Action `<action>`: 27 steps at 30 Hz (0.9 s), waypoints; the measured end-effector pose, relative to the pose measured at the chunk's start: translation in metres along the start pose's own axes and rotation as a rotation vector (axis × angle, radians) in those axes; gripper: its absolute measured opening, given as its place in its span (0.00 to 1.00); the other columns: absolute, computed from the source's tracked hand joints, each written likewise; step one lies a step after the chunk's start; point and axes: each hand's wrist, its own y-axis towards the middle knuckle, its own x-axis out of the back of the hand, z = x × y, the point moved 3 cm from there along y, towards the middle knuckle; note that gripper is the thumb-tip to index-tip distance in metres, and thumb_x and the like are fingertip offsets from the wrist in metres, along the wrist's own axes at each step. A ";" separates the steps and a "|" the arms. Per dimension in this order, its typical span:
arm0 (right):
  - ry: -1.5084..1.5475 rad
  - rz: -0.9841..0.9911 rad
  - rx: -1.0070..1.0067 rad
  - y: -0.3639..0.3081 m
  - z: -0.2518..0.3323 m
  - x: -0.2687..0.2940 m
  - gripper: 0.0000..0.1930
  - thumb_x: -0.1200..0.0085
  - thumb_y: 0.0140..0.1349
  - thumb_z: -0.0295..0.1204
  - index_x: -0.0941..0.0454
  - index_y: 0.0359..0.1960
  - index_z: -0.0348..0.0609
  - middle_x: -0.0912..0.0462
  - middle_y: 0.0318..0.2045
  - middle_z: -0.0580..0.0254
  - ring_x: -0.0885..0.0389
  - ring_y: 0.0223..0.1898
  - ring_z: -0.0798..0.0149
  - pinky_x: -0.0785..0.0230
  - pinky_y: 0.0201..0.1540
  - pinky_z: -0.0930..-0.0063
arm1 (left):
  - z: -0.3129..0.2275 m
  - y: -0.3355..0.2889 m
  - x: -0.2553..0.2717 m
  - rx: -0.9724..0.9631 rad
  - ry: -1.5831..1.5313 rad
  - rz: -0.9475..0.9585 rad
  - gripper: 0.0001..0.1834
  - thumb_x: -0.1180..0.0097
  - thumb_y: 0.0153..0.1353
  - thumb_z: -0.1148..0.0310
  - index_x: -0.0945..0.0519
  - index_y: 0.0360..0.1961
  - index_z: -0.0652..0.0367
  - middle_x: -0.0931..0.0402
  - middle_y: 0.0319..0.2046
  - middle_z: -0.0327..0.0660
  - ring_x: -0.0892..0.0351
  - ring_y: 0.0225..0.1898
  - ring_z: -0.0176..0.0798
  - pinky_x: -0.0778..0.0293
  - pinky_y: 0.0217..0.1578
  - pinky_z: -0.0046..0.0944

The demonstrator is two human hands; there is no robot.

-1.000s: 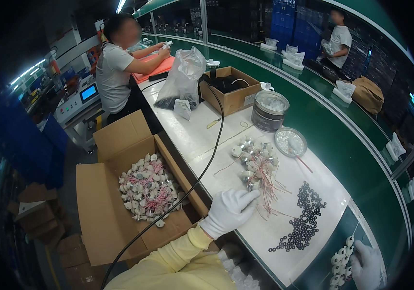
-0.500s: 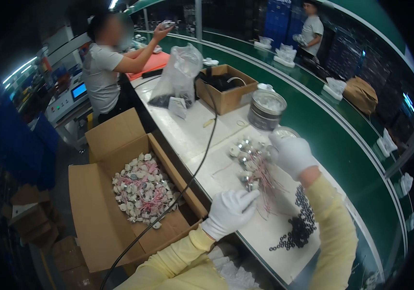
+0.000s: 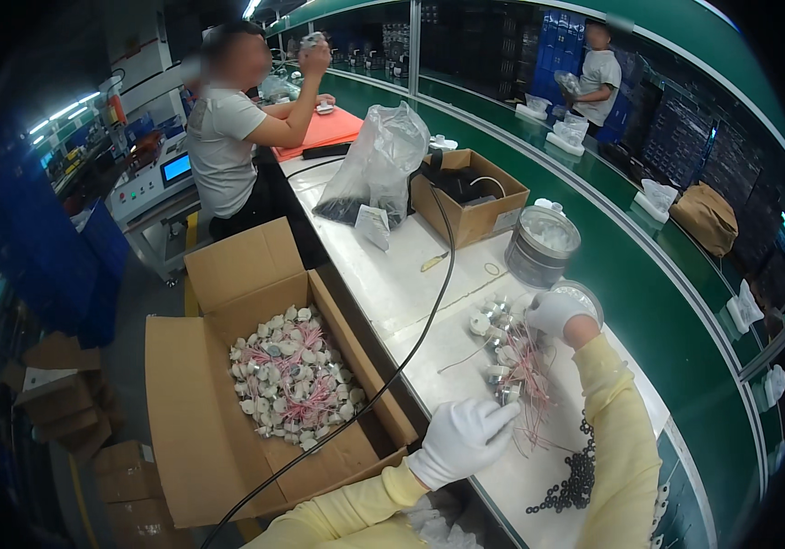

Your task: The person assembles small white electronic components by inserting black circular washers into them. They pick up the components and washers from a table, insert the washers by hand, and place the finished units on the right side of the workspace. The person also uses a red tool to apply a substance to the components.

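Observation:
Small silver motors with white caps and pink wires (image 3: 505, 352) lie in a loose pile on the white worktop. My left hand (image 3: 465, 441), in a white glove, is at the near side of this pile. Its thumb and fingers are pinched together close to a motor; whatever is between them is too small to make out. At the pile's far right is my gloved right hand (image 3: 561, 317), bent downward with its fingers drawn together beside a round, shallow dish (image 3: 586, 300). Its fingertips are partly hidden. Small black rings (image 3: 577, 478) lie scattered beside my right forearm.
An open carton (image 3: 175, 403) at the left holds many wired motors. Beyond the pile stand a metal tin (image 3: 539, 261), a cardboard box (image 3: 493, 215) and a clear plastic bag (image 3: 383, 160). A black cable (image 3: 411, 350) crosses the view. A green conveyor (image 3: 630, 265) curves past; two people work farther off.
The whole view has shifted, so the worktop appears farther right. My right hand has drawn in over the pile's far end. My left hand stays pinched at the near side.

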 end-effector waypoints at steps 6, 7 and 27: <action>0.107 0.026 0.028 0.005 0.006 -0.002 0.24 0.37 0.54 0.41 0.17 0.51 0.42 0.13 0.46 0.48 0.16 0.51 0.49 0.26 0.53 0.62 | -0.002 0.003 0.003 0.006 -0.008 0.028 0.13 0.33 0.54 0.69 0.15 0.42 0.52 0.25 0.24 0.36 0.24 0.23 0.44 0.28 0.22 0.43; 0.121 0.032 0.027 0.007 0.006 -0.004 0.23 0.37 0.54 0.40 0.17 0.50 0.42 0.13 0.46 0.48 0.16 0.50 0.49 0.26 0.53 0.62 | -0.002 0.003 0.003 0.005 -0.009 0.028 0.13 0.33 0.54 0.69 0.15 0.42 0.52 0.25 0.24 0.36 0.24 0.22 0.44 0.28 0.22 0.43; -0.046 -0.203 -0.028 -0.015 0.016 -0.009 0.21 0.46 0.62 0.47 0.15 0.49 0.47 0.13 0.46 0.50 0.14 0.49 0.46 0.24 0.52 0.55 | -0.003 0.000 0.000 -0.021 0.015 0.039 0.12 0.34 0.56 0.68 0.15 0.43 0.51 0.23 0.24 0.37 0.24 0.23 0.46 0.28 0.24 0.45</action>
